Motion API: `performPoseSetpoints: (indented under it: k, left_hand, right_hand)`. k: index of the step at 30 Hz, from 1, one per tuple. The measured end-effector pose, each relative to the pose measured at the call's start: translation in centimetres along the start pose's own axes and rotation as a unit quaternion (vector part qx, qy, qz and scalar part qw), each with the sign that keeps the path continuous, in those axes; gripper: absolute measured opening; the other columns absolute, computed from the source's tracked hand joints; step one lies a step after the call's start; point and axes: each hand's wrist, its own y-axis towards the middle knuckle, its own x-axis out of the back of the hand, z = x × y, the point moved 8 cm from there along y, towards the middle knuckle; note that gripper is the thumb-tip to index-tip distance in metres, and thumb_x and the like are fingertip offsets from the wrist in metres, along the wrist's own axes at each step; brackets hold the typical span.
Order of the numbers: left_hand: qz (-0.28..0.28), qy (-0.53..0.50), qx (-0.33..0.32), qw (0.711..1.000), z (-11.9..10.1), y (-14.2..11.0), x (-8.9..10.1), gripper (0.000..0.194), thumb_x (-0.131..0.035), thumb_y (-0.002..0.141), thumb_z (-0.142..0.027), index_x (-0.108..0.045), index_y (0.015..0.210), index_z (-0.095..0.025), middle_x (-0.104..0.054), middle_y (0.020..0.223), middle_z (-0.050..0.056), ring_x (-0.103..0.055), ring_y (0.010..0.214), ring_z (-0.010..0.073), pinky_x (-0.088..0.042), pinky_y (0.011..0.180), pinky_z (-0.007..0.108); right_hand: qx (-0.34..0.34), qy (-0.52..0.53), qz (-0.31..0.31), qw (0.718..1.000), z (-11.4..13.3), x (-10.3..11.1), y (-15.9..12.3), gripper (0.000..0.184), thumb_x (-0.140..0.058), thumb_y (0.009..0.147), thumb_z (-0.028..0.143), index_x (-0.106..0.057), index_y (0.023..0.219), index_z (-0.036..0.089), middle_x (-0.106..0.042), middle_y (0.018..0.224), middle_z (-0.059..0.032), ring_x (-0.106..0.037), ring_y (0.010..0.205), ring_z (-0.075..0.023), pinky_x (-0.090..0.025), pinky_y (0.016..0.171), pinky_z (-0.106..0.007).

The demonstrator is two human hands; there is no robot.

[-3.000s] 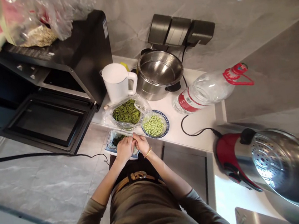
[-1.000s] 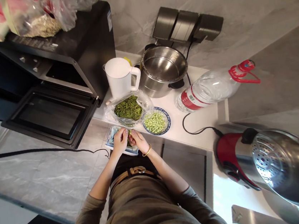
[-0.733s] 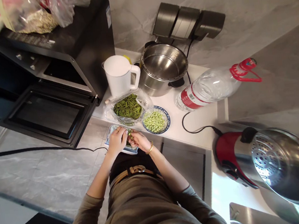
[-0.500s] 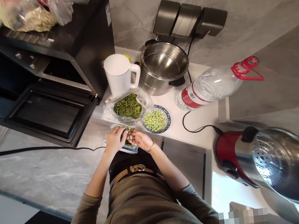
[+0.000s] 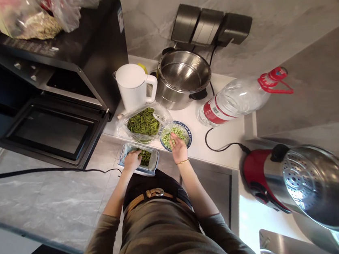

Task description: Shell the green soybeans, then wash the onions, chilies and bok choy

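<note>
My right hand is above the near side of a blue-rimmed plate of shelled green beans. Its fingers are loosely spread, and I see nothing held in them. Down in a small pale-blue bin at my waist, my left hand touches or hovers over green pods. Its fingertips are partly hidden, so their grip is unclear. Behind the bin, an open clear plastic bag full of bean pods lies on the counter, its edge against the plate.
A white jug and a steel pot stand behind the bag. To the right are a large water bottle and a red-and-steel appliance. On the left, an oven door hangs open; a black cord crosses there.
My hands have come apart from over the bin, where they were together on a green pod. The right moved over to the plate; the left lowered into the bin.
</note>
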Motion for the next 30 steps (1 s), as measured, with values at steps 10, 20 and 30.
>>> performPoseSetpoints:
  k: [10,20,30]
  left_hand:
    - [-0.091,-0.049,-0.062,0.993,-9.0,12.3,3.2,0.024,-0.048,0.089,-0.017,-0.070,0.100,-0.016,-0.069,0.106,0.011,-0.061,0.103,0.0204,-0.046,0.090,0.029]
    - [-0.069,0.032,0.031,0.997,-9.6,13.9,1.1,0.027,-0.047,0.088,-0.017,-0.071,0.100,-0.010,-0.069,0.100,0.020,-0.064,0.102,0.0262,-0.047,0.086,0.034]
    - [-0.093,-0.339,-0.015,0.936,-4.1,7.3,5.5,0.018,-0.053,0.085,-0.026,-0.066,0.086,-0.014,-0.068,0.078,0.005,-0.062,0.071,0.0157,-0.047,0.070,0.026]
  right_hand:
    - [0.133,-0.063,-0.064,0.987,1.3,1.5,-0.1,0.029,-0.056,0.070,0.030,-0.066,0.094,0.018,-0.067,0.116,-0.0080,-0.057,0.116,-0.0186,-0.035,0.109,-0.039]
    - [0.109,-0.049,-0.034,0.992,0.1,-0.1,-2.9,0.019,-0.061,0.067,0.031,-0.067,0.080,0.018,-0.073,0.094,-0.0047,-0.064,0.099,-0.0198,-0.042,0.099,-0.038]
    - [-0.075,-0.138,0.144,0.977,-1.9,-6.2,-4.4,0.036,-0.063,0.073,0.054,-0.052,0.066,0.021,-0.055,0.054,0.0038,-0.045,0.046,-0.0093,-0.033,0.045,-0.023]
